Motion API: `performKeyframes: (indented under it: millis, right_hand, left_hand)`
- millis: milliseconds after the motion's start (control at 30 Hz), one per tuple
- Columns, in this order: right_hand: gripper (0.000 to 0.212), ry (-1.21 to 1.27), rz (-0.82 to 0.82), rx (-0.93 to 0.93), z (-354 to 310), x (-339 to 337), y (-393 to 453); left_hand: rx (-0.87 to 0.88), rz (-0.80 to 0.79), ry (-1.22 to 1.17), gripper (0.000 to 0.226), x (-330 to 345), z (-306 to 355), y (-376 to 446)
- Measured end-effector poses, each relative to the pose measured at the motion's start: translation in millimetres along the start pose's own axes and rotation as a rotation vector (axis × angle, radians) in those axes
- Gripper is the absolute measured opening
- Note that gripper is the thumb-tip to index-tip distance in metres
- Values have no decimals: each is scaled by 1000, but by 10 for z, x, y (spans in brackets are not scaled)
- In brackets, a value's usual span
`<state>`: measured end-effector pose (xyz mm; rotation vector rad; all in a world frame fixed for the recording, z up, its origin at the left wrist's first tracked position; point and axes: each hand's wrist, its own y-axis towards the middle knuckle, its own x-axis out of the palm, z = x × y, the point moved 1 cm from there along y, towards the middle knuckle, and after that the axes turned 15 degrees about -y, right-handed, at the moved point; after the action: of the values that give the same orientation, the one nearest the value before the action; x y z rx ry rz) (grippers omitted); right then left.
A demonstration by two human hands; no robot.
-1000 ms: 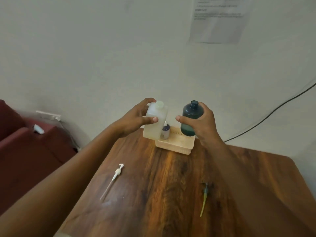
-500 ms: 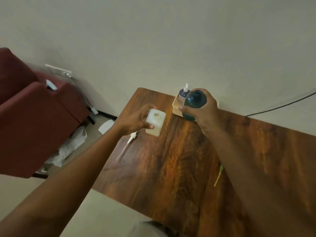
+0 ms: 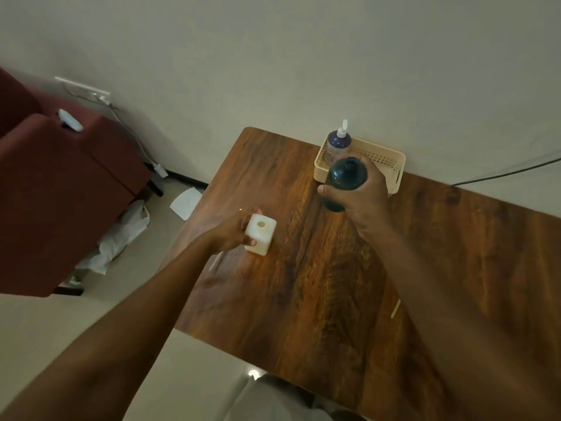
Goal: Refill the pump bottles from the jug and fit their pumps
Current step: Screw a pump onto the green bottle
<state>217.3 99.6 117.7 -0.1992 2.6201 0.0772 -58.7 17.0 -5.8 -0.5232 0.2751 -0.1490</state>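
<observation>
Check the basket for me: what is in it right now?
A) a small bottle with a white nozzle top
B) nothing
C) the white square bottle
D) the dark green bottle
A: only the small bottle with a white nozzle top stands in the basket; the left hand holds the white bottle, the right hand the dark green bottle.

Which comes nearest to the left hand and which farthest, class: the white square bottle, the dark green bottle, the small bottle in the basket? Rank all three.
1. White square bottle: in the left hand itself, near the table's left edge.
2. Dark green bottle: further back and to the right, held in the right hand.
3. Small bottle: farthest, in the basket's left end by the wall.
</observation>
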Motion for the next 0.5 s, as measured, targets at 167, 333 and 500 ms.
performKeyframes:
  millis: [167,333,500]
  right_hand:
    - [61,20,9,9,63,3,18]
    - [63,31,40,39,114,-96,9]
    - [71,49,79,86,211,-388,-16]
  left_hand:
    - [-2,3,-65,71,-47,-112,45]
    - [-9,47,69,81,-88,-84,97]
    - [-38,43,114,109,-104,243,160]
